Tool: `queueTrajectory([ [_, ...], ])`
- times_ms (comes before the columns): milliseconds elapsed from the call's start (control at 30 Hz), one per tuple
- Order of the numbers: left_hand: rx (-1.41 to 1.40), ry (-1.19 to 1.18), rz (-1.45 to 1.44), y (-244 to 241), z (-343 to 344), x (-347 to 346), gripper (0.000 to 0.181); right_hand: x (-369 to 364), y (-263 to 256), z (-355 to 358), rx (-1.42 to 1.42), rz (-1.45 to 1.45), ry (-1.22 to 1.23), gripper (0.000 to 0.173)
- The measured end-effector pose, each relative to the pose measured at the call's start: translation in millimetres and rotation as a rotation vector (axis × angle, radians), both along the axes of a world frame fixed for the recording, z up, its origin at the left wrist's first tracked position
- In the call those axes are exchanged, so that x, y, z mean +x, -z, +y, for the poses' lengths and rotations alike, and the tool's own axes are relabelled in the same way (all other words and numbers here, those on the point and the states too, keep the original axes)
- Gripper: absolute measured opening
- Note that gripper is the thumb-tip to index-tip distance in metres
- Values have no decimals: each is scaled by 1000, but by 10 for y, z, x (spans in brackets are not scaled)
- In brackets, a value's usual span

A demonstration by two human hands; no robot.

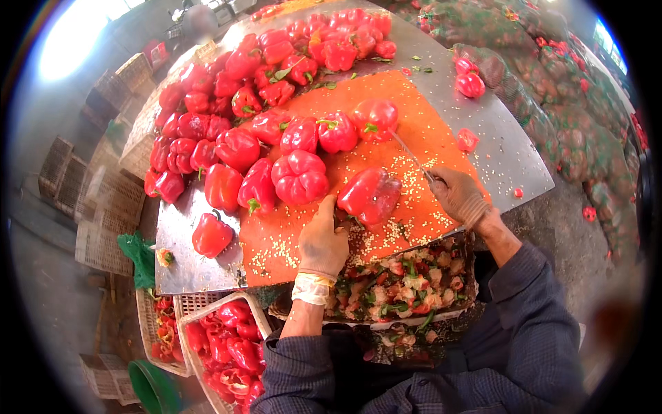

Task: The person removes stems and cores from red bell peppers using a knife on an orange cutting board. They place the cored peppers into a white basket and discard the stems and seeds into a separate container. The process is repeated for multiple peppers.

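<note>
My gloved right hand (457,194) grips a thin knife (411,152) over the right side of an orange cutting mat (414,119). The blade slants up and left, its tip by a red bell pepper (376,119). My gloved left hand (325,240) rests at the mat's near part, fingers partly bent, beside another red bell pepper (370,195) that lies on its side. Whether the fingers touch it or the lobed pepper (300,177) above cannot be told. Pale seeds lie scattered over the mat.
A large heap of red peppers (243,62) covers the metal table (496,139) at the back left. A container of cut cores (408,290) stands below the near edge. A crate (258,310) of opened peppers is at the lower left. Full mesh sacks (569,114) lie at right.
</note>
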State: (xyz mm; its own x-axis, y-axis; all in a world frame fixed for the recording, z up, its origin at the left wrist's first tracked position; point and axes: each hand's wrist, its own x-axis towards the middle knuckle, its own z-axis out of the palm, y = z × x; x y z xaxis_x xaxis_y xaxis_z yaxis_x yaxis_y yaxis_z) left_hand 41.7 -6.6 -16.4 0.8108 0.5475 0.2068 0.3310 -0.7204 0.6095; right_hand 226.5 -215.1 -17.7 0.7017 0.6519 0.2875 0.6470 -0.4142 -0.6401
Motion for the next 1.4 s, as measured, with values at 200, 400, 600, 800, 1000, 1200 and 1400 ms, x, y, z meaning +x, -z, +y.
queueTrajectory([
  [200,173,-36,-251,2,131,11,41,-354,-331,273,-42,781,-168,16],
  [400,251,-198,-336,-156,235,-78,38,-743,-176,-15,-129,361,-336,19],
  [600,82,-189,-306,-137,-36,-128,58,-791,-328,-74,-378,431,-339,23],
  [800,32,-147,-315,-154,-149,-115,66,-628,-365,-210,-263,191,-346,30],
  [1000,129,-71,-411,-54,-206,-201,65,-589,-756,-43,-74,166,-448,46],
  [1200,271,55,-490,-19,-269,-227,74,-504,-1019,267,-245,117,-556,48],
  [1400,400,108,-528,18,-342,-232,76,-500,-1137,403,-243,101,-605,45],
])
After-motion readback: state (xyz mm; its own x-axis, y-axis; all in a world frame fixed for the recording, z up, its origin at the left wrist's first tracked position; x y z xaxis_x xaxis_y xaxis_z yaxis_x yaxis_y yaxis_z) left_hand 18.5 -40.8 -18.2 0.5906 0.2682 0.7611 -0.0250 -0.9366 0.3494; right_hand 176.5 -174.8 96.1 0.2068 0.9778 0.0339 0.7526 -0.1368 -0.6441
